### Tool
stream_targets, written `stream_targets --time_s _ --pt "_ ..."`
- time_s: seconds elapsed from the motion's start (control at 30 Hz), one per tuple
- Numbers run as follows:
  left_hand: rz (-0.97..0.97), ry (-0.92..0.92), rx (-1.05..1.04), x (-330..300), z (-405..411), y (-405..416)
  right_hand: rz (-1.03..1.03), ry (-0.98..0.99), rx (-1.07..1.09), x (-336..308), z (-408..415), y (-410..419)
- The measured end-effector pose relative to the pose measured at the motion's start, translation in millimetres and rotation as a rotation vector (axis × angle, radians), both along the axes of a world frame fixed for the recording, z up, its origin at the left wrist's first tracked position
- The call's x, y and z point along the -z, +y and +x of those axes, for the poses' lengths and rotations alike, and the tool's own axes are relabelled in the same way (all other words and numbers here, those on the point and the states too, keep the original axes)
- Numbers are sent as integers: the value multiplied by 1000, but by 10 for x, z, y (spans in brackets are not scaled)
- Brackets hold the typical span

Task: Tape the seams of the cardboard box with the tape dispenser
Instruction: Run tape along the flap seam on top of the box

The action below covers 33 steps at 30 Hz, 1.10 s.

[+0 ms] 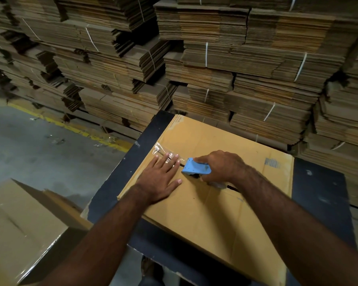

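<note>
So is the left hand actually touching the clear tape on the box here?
Touching. The head view shows the left hand lying flat on the cardboard box, its fingertips pressing on the clear tape.

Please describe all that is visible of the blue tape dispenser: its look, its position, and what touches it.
The tape dispenser is light blue and looks like plastic, with a flat side plate bearing small dark dots. The right hand grips it from behind and hides its handle and roll. It rests tilted on the cardboard box, over the dark open seam. Clear tape runs from its front to the box's far-left edge, pressed down by the left hand.
</note>
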<state>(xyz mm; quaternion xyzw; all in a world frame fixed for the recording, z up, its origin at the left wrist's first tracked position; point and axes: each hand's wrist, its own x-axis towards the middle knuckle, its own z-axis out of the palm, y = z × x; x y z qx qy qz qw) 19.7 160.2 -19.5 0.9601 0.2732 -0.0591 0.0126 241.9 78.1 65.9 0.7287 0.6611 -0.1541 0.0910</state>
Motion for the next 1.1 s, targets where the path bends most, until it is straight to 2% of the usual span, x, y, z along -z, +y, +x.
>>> stream_targets --time_s 0.2,0.3,0.37,0.43,0.57,0.73,0.8,0.87,0.93,1.03,1.1 --pt "-66 -81 13 -100 -63 -35 -8 13 -6 21 -9 -13" --pt "-89 -258 -107 -172 6 35 10 7 -10 23 -5 -15" --pt "-145 -291 -237 -170 131 125 37 -11 -4 45 -21 -16" --pt "-194 -217 -350 -136 284 177 44 -35 -3 64 -41 -9" --pt "-100 -105 -448 -26 421 216 51 -32 -11 -18 1 -37" --pt "-117 -150 -481 -9 439 248 55 -5 -8 -127 138 -269" --pt "-175 -179 -633 -72 321 366 54 -39 -21 -159 222 -375" --pt "-254 -26 -811 -27 46 493 37 -70 -20 -151 322 -487" --pt "-227 72 -800 131 -143 465 4 -95 -21 -115 410 -545" --pt "-250 -174 -733 285 -22 349 3 -56 -2 -64 435 -517" --pt "-343 -367 -695 103 170 353 -5 -45 -8 -37 424 -491"
